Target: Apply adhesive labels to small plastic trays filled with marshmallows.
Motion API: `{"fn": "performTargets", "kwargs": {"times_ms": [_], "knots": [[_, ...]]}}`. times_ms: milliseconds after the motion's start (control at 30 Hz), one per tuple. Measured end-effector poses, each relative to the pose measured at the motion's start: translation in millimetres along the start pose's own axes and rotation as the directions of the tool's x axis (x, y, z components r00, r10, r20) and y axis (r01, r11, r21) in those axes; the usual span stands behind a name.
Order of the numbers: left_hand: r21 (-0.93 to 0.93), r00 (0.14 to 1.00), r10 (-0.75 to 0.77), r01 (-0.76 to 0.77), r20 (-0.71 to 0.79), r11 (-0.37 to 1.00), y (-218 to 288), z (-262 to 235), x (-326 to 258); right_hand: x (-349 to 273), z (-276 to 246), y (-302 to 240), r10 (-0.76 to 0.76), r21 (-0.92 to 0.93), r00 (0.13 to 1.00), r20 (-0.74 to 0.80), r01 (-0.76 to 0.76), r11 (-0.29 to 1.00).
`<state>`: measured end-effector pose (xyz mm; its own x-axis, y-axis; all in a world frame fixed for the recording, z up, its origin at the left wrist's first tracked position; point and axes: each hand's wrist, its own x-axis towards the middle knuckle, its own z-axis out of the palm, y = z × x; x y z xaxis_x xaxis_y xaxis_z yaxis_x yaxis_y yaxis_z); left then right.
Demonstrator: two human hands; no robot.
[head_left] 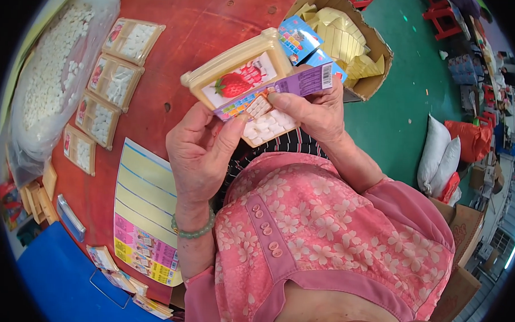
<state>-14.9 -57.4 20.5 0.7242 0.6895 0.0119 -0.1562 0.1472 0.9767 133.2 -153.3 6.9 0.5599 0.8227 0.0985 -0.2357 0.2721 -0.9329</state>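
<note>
Both hands hold a cream plastic tray (pixel 238 64) with a strawberry picture on it and small white tablets showing at its lower end. My left hand (pixel 198 150) grips its near side with thumb up against a purple paper card (pixel 297 83). My right hand (pixel 316 109) pinches that purple card against the tray from the right. The tray is tilted, raised above the red table (pixel 200 23).
Several filled trays of white tablets (pixel 115 79) lie in a row at left beside a big clear bag of tablets (pixel 48 74). A yellow-striped sheet (pixel 145 208) lies near me. A cardboard box of yellow folded cards (pixel 347 39) stands at right. Sacks (pixel 439 156) sit on the green floor.
</note>
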Motion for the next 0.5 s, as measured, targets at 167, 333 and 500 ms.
{"fn": "performTargets", "kwargs": {"times_ms": [167,333,500], "knots": [[-0.093,1.0,0.01,-0.01,-0.001,0.996,-2,6,1,2,-3,3,-0.023,0.095,0.999,0.04,0.019,0.995],[-0.009,0.999,0.017,-0.017,-0.03,1.0,-8,4,0,3,-2,-4,0.009,0.08,0.998,0.07,-0.014,0.997],[0.047,0.999,0.023,-0.021,-0.04,0.999,-11,4,7,-1,-9,5,0.05,0.118,0.997,0.066,-0.057,0.991]]}}
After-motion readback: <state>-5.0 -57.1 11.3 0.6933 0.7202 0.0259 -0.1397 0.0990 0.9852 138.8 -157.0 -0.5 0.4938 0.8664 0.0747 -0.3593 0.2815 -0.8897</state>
